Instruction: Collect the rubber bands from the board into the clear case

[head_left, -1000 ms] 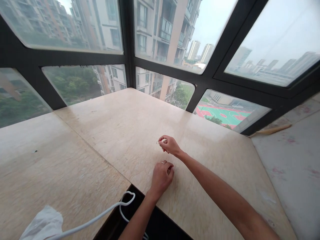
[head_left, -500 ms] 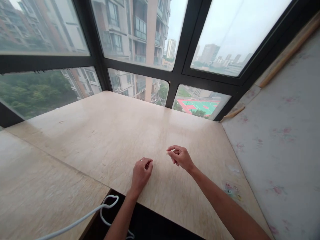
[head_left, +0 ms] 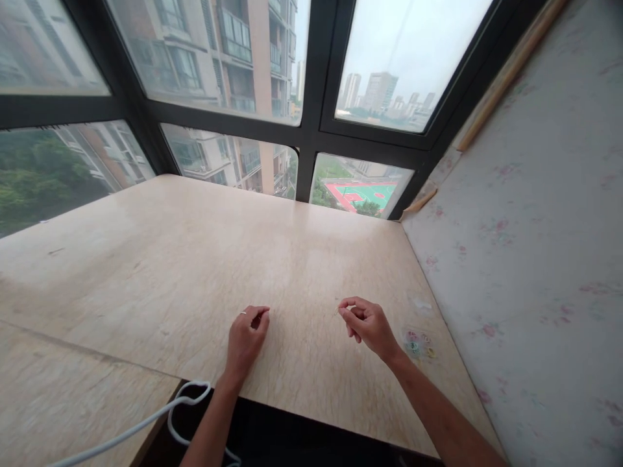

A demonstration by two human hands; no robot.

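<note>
My right hand [head_left: 367, 325] hovers just above the beige stone sill [head_left: 195, 259], its thumb and forefinger pinched on a tiny thin piece that I cannot make out. My left hand [head_left: 246, 337] rests on the sill to its left, fingers curled under, a ring on one finger. Nothing shows inside the left fist. A small pile of coloured clips [head_left: 418, 342] lies on the sill just right of my right hand.
A white cable [head_left: 146, 425] loops over the sill's near edge at lower left. Dark window frames [head_left: 311, 139] close the far side. A flowered wall [head_left: 535, 259] rises along the right. A dark gap [head_left: 292, 441] lies under the sill's front edge.
The view has swung right and the wall now fills the right side. My right hand drew back nearer to me, still pinched. The clips came into view and the white cloth left it.
</note>
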